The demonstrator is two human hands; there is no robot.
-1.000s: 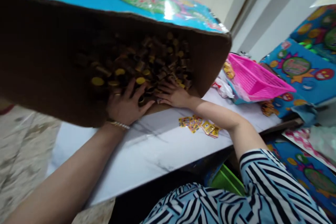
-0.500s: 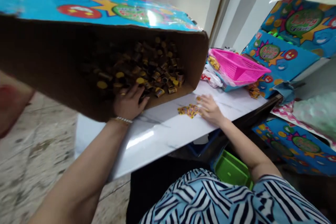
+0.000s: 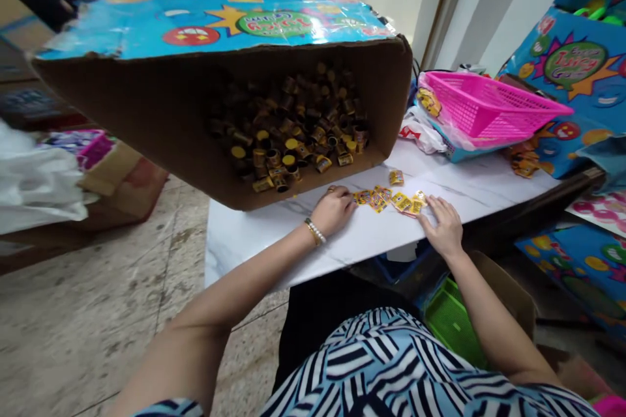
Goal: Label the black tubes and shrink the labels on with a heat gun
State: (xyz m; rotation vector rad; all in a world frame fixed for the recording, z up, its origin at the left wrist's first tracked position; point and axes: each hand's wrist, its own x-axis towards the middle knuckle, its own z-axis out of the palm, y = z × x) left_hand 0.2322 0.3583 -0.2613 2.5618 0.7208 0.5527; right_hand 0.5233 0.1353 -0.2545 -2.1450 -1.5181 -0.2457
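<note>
A white marble-patterned tabletop (image 3: 482, 190) is being viewed from above, with a speckled terrazzo floor (image 3: 98, 287) lying to the left and printed blue cartons (image 3: 572, 65) being stacked to the right. A pink plastic basket (image 3: 489, 107) is being kept at the far side of the table, and a green plastic basket (image 3: 452, 319) is being stored below its near edge. An open cardboard box (image 3: 122, 111) is being held tilted over the table's left end, with its mouth turned toward the camera; what is supporting it cannot be told. Many small gold-capped tins (image 3: 288, 130) are being kept inside it. A short, loose band of yellow foil sachets (image 3: 386, 199) is being laid out on the tabletop, just beside the box's lower edge. The left hand (image 3: 333, 210) is being rested open and flat beside the band, and the right hand (image 3: 441, 227) is being spread open with its fingertips (image 3: 424, 216) touching the band's right end. The hands are being kept apart. Judging by how things lie, only a small batch of sachets is out so far, while the box's load of tins is left largely undisturbed.
</note>
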